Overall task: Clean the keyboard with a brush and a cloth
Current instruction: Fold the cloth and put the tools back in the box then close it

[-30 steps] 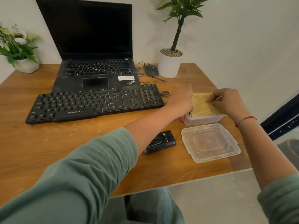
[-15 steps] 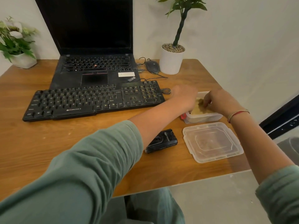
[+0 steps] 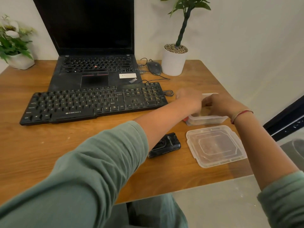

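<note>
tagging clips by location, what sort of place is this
Most likely a desk workstation in a home or small office: an open laptop, an external keyboard and a wired mouse sit on a wooden table against a plain wall, with a potted plant beside them.

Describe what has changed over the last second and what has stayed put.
The left hand and right hand lowered the yellow cloth from above the clear container down into it; their grip is now hidden. The keyboard, lid and black device stayed put.
</note>
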`<action>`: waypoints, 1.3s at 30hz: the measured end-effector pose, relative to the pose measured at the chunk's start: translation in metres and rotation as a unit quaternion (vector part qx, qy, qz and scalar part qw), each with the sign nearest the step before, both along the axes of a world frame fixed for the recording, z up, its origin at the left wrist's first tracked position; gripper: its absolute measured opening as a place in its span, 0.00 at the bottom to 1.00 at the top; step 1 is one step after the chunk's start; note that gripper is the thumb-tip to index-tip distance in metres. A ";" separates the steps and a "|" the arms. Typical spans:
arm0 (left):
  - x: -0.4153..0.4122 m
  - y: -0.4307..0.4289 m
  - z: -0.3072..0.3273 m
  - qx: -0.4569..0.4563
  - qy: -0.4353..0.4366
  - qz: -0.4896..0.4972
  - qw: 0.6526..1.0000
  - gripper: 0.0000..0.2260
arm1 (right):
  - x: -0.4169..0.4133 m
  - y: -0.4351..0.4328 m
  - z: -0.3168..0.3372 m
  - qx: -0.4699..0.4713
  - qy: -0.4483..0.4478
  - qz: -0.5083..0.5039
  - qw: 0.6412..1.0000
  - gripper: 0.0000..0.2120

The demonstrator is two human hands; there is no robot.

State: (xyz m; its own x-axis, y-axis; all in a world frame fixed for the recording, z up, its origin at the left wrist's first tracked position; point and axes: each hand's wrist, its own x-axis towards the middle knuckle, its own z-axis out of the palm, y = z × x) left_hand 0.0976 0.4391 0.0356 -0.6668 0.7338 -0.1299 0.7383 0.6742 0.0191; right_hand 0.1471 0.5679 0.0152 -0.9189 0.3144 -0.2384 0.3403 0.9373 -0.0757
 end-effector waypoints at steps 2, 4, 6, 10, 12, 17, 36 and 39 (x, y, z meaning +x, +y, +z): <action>-0.003 -0.001 -0.001 -0.011 -0.019 -0.003 1.000 0.13 | -0.001 0.002 0.002 -0.003 -0.008 -0.003 1.000 0.27; -0.003 -0.005 0.001 -0.002 -0.034 -0.008 0.999 0.15 | 0.000 0.000 0.006 -0.004 -0.022 -0.004 1.000 0.27; -0.004 -0.013 0.004 0.063 -0.060 -0.008 0.996 0.15 | 0.005 -0.004 0.013 0.009 -0.012 -0.010 1.000 0.24; -0.008 -0.062 0.006 0.251 -0.082 0.045 0.963 0.13 | 0.035 -0.035 0.041 -0.050 0.180 -0.013 0.982 0.17; -0.006 -0.096 -0.002 0.309 -0.092 0.071 0.944 0.09 | 0.052 -0.064 0.047 -0.137 0.221 0.028 0.965 0.15; 0.015 -0.168 -0.030 0.348 -0.111 0.096 0.926 0.04 | 0.068 -0.117 0.026 -0.204 0.038 0.224 0.952 0.21; 0.056 -0.205 -0.065 0.270 -0.098 0.028 0.957 0.28 | 0.056 -0.125 -0.006 -0.194 0.044 0.253 0.947 0.27; 0.053 -0.201 -0.058 0.346 -0.072 0.031 0.935 0.29 | 0.058 -0.125 0.002 -0.221 0.109 0.220 0.944 0.31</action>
State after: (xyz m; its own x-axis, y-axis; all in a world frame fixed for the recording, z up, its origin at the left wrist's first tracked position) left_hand 0.1503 0.2381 -0.0223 -0.7227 0.6359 0.2708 0.6549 0.5046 0.5626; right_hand 0.2053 0.4427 0.0174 -0.9796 -0.1953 -0.0467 -0.1438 0.8447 -0.5155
